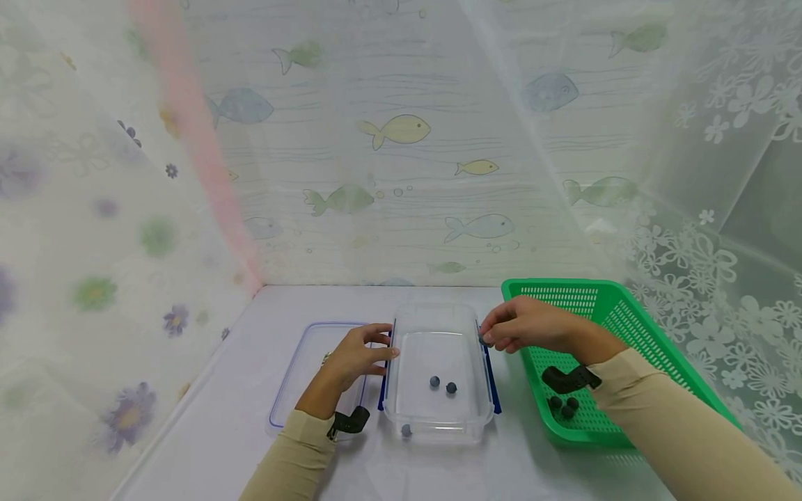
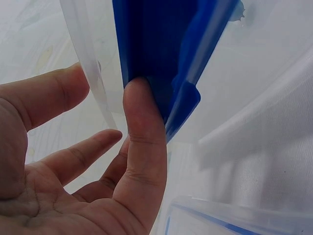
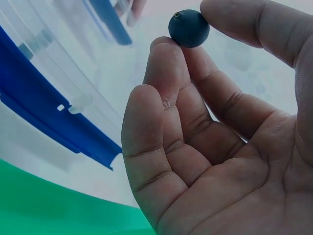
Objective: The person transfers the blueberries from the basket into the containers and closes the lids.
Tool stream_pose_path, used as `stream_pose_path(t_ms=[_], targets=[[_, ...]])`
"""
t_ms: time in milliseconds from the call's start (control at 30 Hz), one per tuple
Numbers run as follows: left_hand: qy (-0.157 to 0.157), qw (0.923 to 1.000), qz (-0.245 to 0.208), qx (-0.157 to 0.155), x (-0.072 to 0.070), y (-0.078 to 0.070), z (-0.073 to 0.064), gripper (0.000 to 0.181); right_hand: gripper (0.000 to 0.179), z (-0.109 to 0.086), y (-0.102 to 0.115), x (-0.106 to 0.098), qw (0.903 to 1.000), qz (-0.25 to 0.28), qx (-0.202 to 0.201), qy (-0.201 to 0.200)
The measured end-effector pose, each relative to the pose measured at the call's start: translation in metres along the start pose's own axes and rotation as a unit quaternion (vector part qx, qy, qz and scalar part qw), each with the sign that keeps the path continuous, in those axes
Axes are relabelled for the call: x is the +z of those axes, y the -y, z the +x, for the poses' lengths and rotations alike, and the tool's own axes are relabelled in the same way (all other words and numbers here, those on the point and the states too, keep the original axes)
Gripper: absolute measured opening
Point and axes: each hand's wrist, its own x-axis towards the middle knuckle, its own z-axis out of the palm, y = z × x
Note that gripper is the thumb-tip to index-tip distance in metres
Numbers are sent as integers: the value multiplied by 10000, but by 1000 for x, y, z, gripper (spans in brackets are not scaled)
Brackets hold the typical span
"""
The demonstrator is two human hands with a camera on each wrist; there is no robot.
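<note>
Behind the white worktop (image 1: 244,362) hangs a pale curtain (image 1: 401,243) printed with fish. To the right stands a green basket (image 1: 633,334) with three berries (image 1: 567,411) by its near left corner. At the middle sits a clear box (image 1: 438,355) with blue side clips (image 1: 491,383); a flat clear lid (image 1: 297,376) lies to its left. The left hand (image 1: 352,358) grips the box's left edge, thumb and fingers parted around the wall, one finger against the clip. The right hand (image 1: 532,325) is near the box's right edge, its grip narrowed to one dark berry (image 3: 189,29), pinched at the fingertips. Two loose berries (image 1: 443,385) lie on the box floor; another (image 1: 406,431) shows at its front left corner. Squeezed off-centre, the held berry could slip and roll away between box and basket; a jolt from the left hand might set the loose ones rolling. No brand, label or writing is readable.
</note>
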Motion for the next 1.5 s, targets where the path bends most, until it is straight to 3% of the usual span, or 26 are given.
stream_pose_path(t_ms=[900, 1500], targets=[[26, 10000, 67, 26, -1, 1, 0, 71, 33, -3, 1, 1, 9999, 92, 55, -23], [3, 10000, 5, 13, -1, 2, 1, 71, 28, -23, -22, -16, 9997, 222, 94, -34]])
